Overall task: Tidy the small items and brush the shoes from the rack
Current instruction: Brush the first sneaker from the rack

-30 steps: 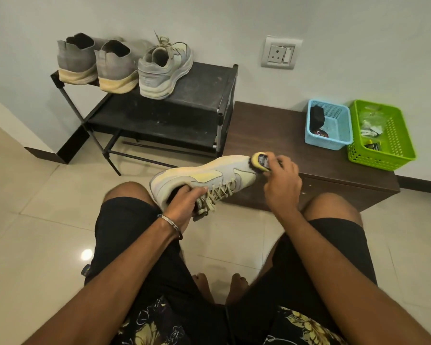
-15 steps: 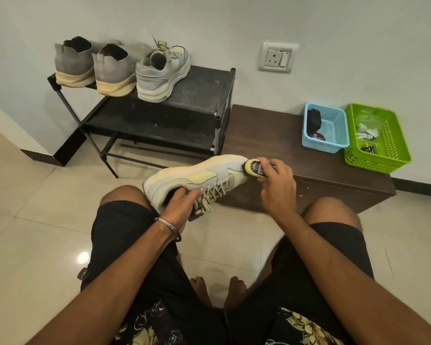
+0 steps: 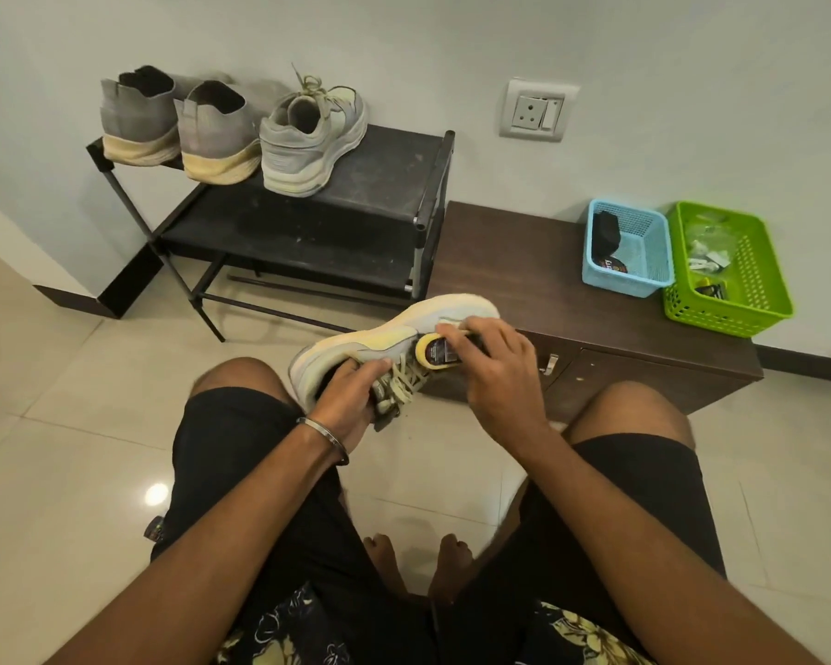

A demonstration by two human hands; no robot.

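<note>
While person sits with knees apart, left hand (image 3: 351, 395) grips pale sneaker (image 3: 380, 340) at collar, thumb over rim, fingers curled inside opening. Sneaker held on its side above floor, in front of brown cabinet (image 3: 514, 261). Right hand (image 3: 495, 371) curled around brush (image 3: 435, 350), yellow end showing, pressed against sneaker's side near laces. Three more shoes on black rack (image 3: 385, 184) top shelf: grey pair (image 3: 178, 124), matching sneaker (image 3: 308, 136). Blue basket (image 3: 644, 276) and green basket (image 3: 739, 300) touching on cabinet top, small items inside.
</note>
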